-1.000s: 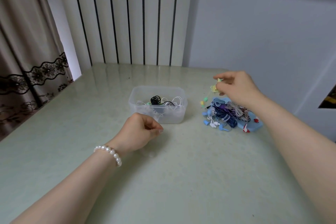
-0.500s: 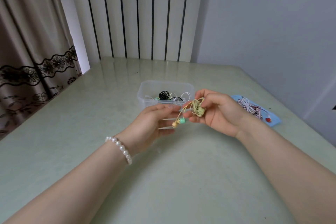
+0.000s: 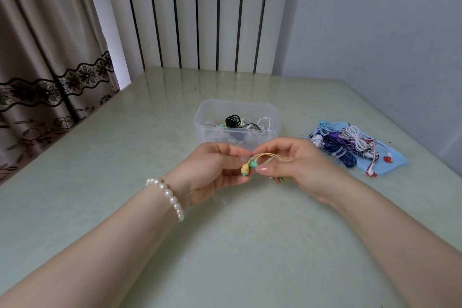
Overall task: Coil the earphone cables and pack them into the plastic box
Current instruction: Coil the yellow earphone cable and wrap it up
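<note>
Fingers [image 3: 226,151] of left hand [image 3: 212,170] curled, thumb and forefinger pinching yellow earphone cable [image 3: 266,155] close behind its two earbuds [image 3: 248,167], one yellow, one mint green, both dangling between the hands. Fingers of right hand [image 3: 297,165] likewise curled round the same cable, thumb pressed toward forefinger, remainder of the cord bunched in the palm and mostly hidden, a few greenish strands peeping out below. Both hands raised just above pale green table [image 3: 125,182], fingertips nearly touching. Pearl bracelet [image 3: 168,195] on left wrist. Directly behind the hands, clear plastic box [image 3: 210,117], open-topped, near wall partly masked by the knuckles; inside, a black coiled cable [image 3: 233,120] and white cables [image 3: 263,122], tangled together. To the right of the box, well apart from it, pile of loose earphones [image 3: 342,144] in light blue, navy, purple and white, with red-tipped buds, heaped on light blue lid [image 3: 392,164]. No readable writing, brand or label anywhere on box, lid or cables. Beyond the table, white and black striped panel [image 3: 200,12]; at left, beige curtain [image 3: 45,45] with dark lace band; at right, plain pale wall [image 3: 375,20].
</note>
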`<state>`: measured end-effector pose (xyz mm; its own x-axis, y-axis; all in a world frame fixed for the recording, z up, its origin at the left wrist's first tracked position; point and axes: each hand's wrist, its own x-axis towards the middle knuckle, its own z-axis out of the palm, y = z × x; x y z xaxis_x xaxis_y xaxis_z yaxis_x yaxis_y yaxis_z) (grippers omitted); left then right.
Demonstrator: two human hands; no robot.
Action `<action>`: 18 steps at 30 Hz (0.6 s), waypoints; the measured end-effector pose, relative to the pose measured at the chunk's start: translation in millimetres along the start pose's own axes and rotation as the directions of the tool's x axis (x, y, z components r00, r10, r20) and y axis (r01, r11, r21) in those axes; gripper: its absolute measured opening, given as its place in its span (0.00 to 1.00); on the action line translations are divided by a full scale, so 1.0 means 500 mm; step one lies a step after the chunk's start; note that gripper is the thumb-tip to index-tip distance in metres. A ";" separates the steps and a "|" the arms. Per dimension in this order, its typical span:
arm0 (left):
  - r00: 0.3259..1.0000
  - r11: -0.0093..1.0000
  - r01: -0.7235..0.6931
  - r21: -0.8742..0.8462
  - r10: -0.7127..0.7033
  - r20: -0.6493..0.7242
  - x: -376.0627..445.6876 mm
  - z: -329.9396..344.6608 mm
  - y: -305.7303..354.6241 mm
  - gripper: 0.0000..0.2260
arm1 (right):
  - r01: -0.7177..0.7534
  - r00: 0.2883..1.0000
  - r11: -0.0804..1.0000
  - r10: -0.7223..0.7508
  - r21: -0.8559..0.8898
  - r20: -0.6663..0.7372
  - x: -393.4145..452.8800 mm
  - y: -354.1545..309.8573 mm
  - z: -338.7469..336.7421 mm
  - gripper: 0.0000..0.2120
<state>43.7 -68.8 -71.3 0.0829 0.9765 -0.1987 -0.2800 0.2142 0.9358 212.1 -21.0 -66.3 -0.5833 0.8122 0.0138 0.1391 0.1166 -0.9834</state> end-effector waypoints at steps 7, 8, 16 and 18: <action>0.975 0.947 -0.154 0.283 0.192 -0.112 0.001 -0.001 -0.006 0.09 | -0.105 0.992 0.994 0.108 0.038 -0.066 -0.006 -0.004 0.014 0.19; 0.965 0.920 -0.188 0.344 0.238 -0.110 0.001 0.000 -0.007 0.09 | -0.141 0.986 0.989 0.144 0.035 -0.081 -0.006 -0.003 0.015 0.20; 0.935 0.833 -0.306 0.461 0.353 -0.018 -0.005 0.011 -0.017 0.13 | -0.192 0.975 0.981 0.195 0.035 -0.110 -0.013 0.004 0.033 0.02; 0.934 0.820 -0.310 0.482 0.357 -0.007 -0.007 0.012 -0.015 0.14 | -0.183 0.971 0.981 0.191 0.062 -0.147 -0.012 0.005 0.035 0.03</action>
<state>51.3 -74.1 -75.5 -0.0295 0.9888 0.1465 0.2060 -0.1374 0.9689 202.1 -35.5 -72.2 -0.4222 0.8944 -0.1475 0.1934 -0.0702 -0.9786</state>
